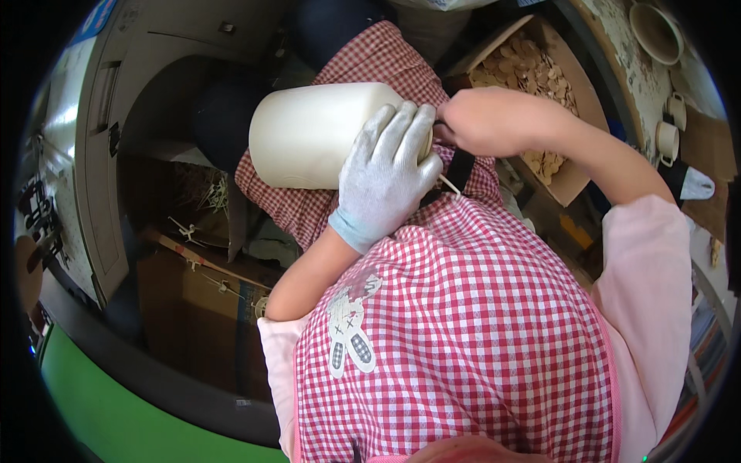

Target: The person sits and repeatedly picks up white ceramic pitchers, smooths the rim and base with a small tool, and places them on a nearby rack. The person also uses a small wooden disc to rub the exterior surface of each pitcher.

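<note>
A large cream cylindrical jar (309, 135) lies on its side across my lap, its rounded base toward the left. My left hand (390, 166), in a whitish knit glove, is wrapped over the jar's right end with the fingers pressed together. At that same end my bare right hand (486, 123) is closed, knuckles up, slightly blurred. Whatever its fingers hold is hidden. A thin pale stick (450, 184) pokes out below my left thumb. The jar's opening is mostly covered by my hands.
A cardboard box (575, 181) holding many thin tan discs stands at the right. Small cream cups (668, 143) and a round bowl (656, 35) sit on a worn surface beyond. Another open box (189, 309) with thin scraps is at the left, near a green surface (131, 401).
</note>
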A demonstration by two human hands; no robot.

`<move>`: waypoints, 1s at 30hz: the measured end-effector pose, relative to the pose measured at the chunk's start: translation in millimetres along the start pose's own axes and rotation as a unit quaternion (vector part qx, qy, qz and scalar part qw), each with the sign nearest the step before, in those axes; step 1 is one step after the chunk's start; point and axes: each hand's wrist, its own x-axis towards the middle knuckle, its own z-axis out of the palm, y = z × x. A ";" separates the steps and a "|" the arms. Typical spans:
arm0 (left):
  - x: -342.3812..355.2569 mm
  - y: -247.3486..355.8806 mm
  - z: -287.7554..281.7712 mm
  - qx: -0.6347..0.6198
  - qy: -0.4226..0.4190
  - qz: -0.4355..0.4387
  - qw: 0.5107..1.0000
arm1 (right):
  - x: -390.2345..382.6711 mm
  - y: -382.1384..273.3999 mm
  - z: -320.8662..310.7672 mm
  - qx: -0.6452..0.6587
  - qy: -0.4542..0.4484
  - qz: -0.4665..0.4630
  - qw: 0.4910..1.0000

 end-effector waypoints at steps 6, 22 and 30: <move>-6.7 -2.3 3.8 -0.019 -0.035 0.023 0.999 | 16.6 18.1 6.6 0.167 -0.149 0.053 0.973; 20.6 -123.4 -154.3 -0.650 -0.201 -0.108 0.725 | -50.6 -52.6 -65.1 -0.120 0.465 -0.263 0.837; 10.3 -143.0 -121.1 -0.636 -0.249 -0.129 0.719 | -2.1 -57.2 -59.0 -0.223 0.443 -0.286 0.820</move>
